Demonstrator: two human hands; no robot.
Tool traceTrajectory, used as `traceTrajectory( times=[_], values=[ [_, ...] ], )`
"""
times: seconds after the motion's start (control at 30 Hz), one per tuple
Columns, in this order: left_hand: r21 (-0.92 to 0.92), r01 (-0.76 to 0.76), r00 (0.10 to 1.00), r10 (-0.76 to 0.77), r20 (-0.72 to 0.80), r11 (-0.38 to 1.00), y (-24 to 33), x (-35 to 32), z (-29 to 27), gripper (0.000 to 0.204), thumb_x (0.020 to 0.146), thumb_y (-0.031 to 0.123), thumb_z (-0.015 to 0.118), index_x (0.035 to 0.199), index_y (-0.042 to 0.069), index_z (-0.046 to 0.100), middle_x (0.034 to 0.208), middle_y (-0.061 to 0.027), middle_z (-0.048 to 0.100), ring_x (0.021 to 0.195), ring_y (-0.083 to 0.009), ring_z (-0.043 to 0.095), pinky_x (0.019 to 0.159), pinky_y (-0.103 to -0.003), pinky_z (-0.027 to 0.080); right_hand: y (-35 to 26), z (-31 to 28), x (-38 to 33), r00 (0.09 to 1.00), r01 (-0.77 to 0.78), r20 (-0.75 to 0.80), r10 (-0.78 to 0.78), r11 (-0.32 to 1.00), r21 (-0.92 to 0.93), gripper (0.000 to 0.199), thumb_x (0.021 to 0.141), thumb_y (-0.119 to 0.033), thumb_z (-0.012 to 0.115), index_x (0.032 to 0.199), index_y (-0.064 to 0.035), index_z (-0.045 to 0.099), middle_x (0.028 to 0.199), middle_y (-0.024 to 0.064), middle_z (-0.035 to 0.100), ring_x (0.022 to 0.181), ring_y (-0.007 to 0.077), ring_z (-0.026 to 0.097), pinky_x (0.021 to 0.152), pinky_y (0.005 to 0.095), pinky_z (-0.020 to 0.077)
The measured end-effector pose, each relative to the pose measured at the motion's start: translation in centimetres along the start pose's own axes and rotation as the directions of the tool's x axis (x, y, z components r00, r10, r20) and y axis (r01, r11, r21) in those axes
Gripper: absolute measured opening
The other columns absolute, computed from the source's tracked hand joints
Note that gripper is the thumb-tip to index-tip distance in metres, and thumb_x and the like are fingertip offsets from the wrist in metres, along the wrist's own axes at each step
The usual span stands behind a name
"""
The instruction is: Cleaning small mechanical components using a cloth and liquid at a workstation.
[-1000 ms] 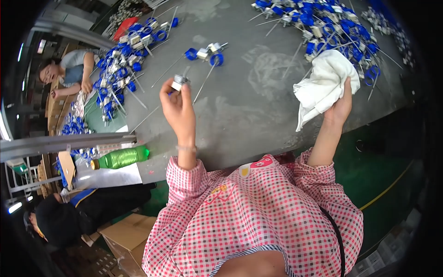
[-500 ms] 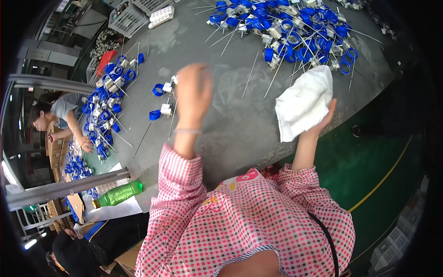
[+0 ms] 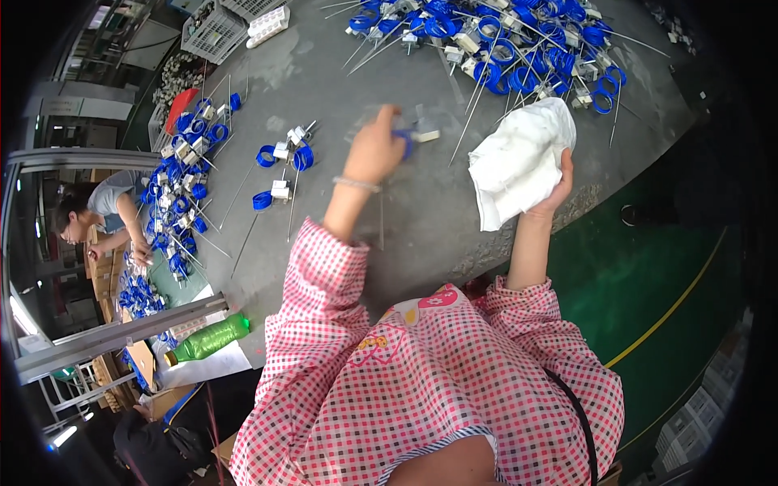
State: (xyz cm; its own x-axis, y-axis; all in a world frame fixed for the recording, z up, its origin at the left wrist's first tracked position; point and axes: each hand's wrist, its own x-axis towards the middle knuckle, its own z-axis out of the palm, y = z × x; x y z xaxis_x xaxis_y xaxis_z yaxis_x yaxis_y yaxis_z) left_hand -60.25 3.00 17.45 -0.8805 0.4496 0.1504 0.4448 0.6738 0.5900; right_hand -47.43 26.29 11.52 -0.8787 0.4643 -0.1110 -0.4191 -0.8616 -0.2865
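A green plastic bottle (image 3: 209,339) is seen lying on its side at the lower left edge of the grey table (image 3: 340,65), on white sheets. Pale slotted crates (image 3: 212,31) are set at the table's far left corner. A part (image 3: 415,136), made of a blue wire coil and a small white block, is held above the table in the left hand (image 3: 374,150), the fingers closed on it; it is blurred, so its long axis cannot be told. A crumpled white cloth (image 3: 519,162) is gripped from below by the right hand (image 3: 557,185), fingers wrapped into its folds, over the table's near edge. A large heap (image 3: 502,40) of like parts with long thin metal rods is spread beyond the hands. Three loose parts (image 3: 284,166) lie to the left, rods pointing toward the near edge. Another person (image 3: 101,212) is bent over at the far left.
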Motion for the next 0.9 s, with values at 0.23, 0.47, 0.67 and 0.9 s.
traceTrajectory(
  times=[0.23,0.47,0.67,0.9],
  values=[
    [0.064,0.059,0.985,-0.069,0.157,0.996,-2.3,-2.5,-1.0,0.048,0.068,0.025,0.062,0.109,0.003,0.053,0.105,-0.0158,0.057,0.101,-0.0326,0.052,0.087,-0.045,0.04,0.9,2.2,-0.6,0.996,0.003,-0.094,-0.009,0.998,-0.068,0.055,0.087,-0.035,0.043,0.128,0.0009,0.038,0.126,0.0171,0.046,0.115,0.0327,0.046,0.098,0.045,0.0361],
    [0.489,-0.123,0.991,0.129,0.02,0.863,-1.0,-2.8,0.1,0.047,0.07,0.031,0.069,0.112,0.015,0.056,0.104,-0.0096,0.055,0.1,-0.0275,0.05,0.083,-0.046,0.038,3.3,5.2,-3.1,0.998,-0.057,-0.029,0.055,0.994,-0.098,0.052,0.089,-0.033,0.043,0.13,-0.0003,0.037,0.132,0.0139,0.042,0.122,0.0303,0.039,0.104,0.0437,0.0274],
    [0.153,-0.106,0.945,0.147,-0.292,0.983,1.9,-6.2,-3.2,0.038,0.066,0.014,0.068,0.102,0.012,0.057,0.1,-0.0058,0.058,0.094,-0.0272,0.047,0.081,-0.04,0.035,2.0,8.6,-5.3,0.99,-0.061,-0.137,0.015,0.94,-0.336,0.051,0.092,-0.031,0.04,0.133,-0.0003,0.032,0.134,0.0145,0.04,0.123,0.0301,0.038,0.104,0.0462,0.0279],
    [-0.775,-0.328,0.853,-0.183,-0.489,0.54,4.6,-12.7,-9.3,0.051,0.077,-0.013,0.05,0.122,0.006,0.035,0.113,-0.0072,0.046,0.096,-0.0176,0.055,0.077,-0.029,0.049,5.9,13.6,-8.3,0.997,-0.043,-0.08,0.004,0.872,-0.487,0.051,0.092,-0.028,0.043,0.132,0.0012,0.031,0.131,0.0144,0.041,0.12,0.0277,0.041,0.101,0.0415,0.0316]
  ],
)
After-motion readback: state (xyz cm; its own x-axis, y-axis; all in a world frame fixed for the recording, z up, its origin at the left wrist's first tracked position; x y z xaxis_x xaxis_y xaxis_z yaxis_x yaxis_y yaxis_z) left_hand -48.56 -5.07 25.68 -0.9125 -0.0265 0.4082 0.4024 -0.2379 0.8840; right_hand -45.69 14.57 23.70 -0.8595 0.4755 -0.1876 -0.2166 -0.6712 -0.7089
